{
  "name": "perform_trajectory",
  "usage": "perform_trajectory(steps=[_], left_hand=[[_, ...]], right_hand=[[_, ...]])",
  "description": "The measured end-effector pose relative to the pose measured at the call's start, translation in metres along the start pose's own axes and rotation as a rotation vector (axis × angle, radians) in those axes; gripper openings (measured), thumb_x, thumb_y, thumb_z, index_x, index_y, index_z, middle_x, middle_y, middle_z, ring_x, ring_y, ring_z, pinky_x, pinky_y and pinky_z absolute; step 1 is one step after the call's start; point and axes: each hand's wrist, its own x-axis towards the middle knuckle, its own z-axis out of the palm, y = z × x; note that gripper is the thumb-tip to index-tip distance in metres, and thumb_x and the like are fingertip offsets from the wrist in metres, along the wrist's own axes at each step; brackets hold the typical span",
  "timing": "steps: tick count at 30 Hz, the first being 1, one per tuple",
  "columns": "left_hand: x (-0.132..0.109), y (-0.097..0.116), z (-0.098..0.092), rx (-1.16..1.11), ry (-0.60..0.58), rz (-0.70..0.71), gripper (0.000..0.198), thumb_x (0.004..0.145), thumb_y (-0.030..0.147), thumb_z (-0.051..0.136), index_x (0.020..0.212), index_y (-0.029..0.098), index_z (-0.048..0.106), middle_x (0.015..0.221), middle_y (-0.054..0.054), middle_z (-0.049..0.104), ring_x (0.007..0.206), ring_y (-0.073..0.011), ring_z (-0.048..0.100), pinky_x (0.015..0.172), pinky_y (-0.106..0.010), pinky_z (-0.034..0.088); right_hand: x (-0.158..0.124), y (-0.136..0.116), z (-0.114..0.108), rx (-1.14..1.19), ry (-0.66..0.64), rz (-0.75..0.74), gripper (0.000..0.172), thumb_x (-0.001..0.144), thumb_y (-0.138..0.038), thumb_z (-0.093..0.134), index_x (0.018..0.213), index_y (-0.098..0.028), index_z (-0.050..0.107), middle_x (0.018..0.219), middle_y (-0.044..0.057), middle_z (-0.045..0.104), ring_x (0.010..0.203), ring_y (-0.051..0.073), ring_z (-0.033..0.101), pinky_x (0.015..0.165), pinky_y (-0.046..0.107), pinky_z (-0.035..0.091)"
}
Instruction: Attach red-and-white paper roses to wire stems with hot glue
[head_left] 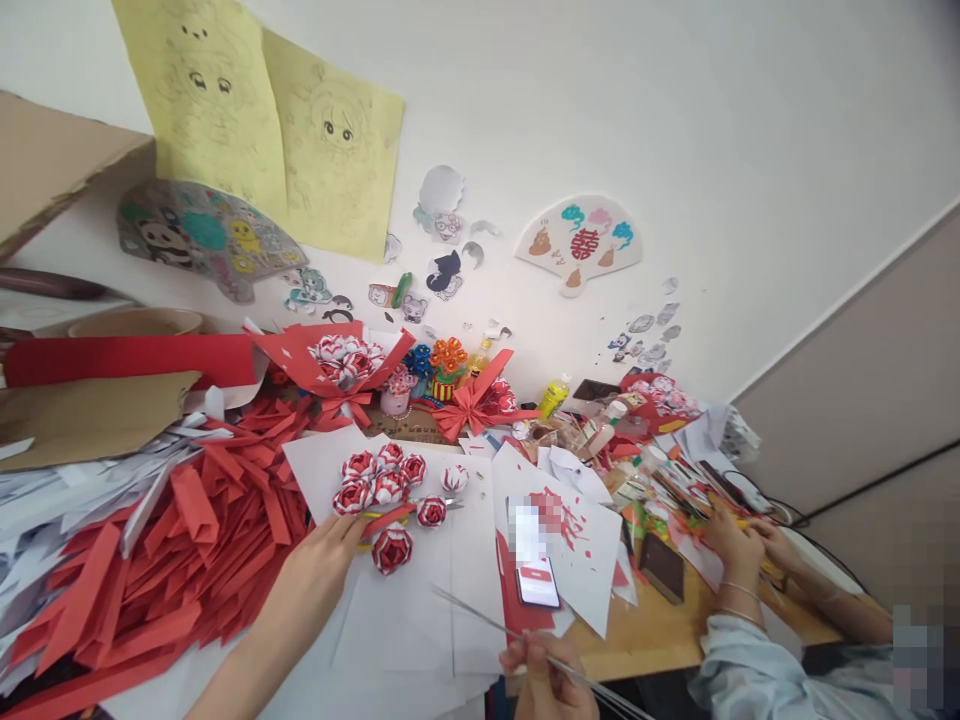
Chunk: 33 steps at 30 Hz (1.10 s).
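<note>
My left hand [337, 545] reaches in over white paper sheets [405, 620]. Its fingers are together beside yellow-handled scissors [439, 503] and a folded red paper strip [390, 519]. Just above the fingertips is one of several red-and-white folded paper flowers [351, 496]; what the fingers grip, if anything, I cannot make out. Low in the view, my right hand [547, 675] is closed around a bundle of thin metal wires [480, 616], which point up and left over the paper. A lit phone [536, 583] lies beyond that hand.
Piles of red folded strips [247, 520] and white strips [67, 550] fill the left side. Wrapped bouquets [345, 365] stand along the wall. A yellow bottle [555, 396] stands among clutter. At right, another person's hands [731, 545] work over the table.
</note>
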Motion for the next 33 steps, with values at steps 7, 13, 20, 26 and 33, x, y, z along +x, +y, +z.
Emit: perform_trajectory(steps=[7, 13, 20, 26, 33], left_hand=[[0.031, 0.006, 0.007, 0.079, -0.087, 0.071, 0.044, 0.087, -0.002, 0.038, 0.120, 0.010, 0.064, 0.122, -0.018, 0.066, 0.117, -0.0295, 0.061, 0.098, -0.046, 0.050], [0.051, -0.002, -0.004, 0.105, -0.235, 0.029, 0.043, 0.085, -0.006, 0.039, 0.116, 0.009, 0.065, 0.114, -0.017, 0.069, 0.112, -0.0283, 0.064, 0.095, -0.041, 0.051], [0.061, -0.003, 0.003, 0.205, -0.164, 0.186, 0.032, 0.084, -0.005, 0.042, 0.096, 0.010, 0.067, 0.099, -0.016, 0.068, 0.099, -0.0304, 0.064, 0.089, -0.044, 0.050], [0.061, -0.004, 0.003, 0.119, -0.096, 0.208, 0.020, 0.078, 0.001, 0.051, 0.084, 0.015, 0.063, 0.088, -0.011, 0.067, 0.093, -0.0288, 0.062, 0.083, -0.040, 0.049], [0.064, -0.002, -0.035, 0.019, -0.244, -0.013, 0.020, 0.075, 0.014, 0.051, 0.087, 0.017, 0.067, 0.088, -0.010, 0.069, 0.090, -0.0270, 0.066, 0.076, -0.034, 0.048]], right_hand=[[0.100, -0.039, -0.001, 0.054, 0.010, -0.032, 0.029, 0.096, -0.040, 0.059, 0.117, -0.021, 0.062, 0.117, 0.008, 0.064, 0.100, 0.021, 0.064, 0.083, 0.039, 0.058], [0.115, -0.048, 0.014, 0.113, -0.033, -0.004, 0.037, 0.104, -0.043, 0.038, 0.085, -0.029, 0.068, 0.095, 0.006, 0.070, 0.080, 0.015, 0.067, 0.066, 0.030, 0.054], [0.004, -0.004, 0.072, 0.170, -0.222, 0.154, 0.036, 0.096, -0.038, 0.061, 0.124, -0.017, 0.058, 0.123, 0.009, 0.061, 0.105, 0.022, 0.063, 0.088, 0.043, 0.056], [-0.056, 0.058, 0.108, 0.395, -0.328, 0.449, 0.054, 0.075, -0.069, 0.070, 0.066, -0.017, 0.059, 0.050, 0.000, 0.059, 0.050, 0.018, 0.062, 0.058, 0.034, 0.056], [-0.039, 0.059, 0.109, 0.222, -0.387, 0.144, 0.042, 0.087, -0.056, 0.065, 0.076, -0.016, 0.064, 0.070, 0.003, 0.066, 0.065, 0.017, 0.065, 0.062, 0.030, 0.056]])
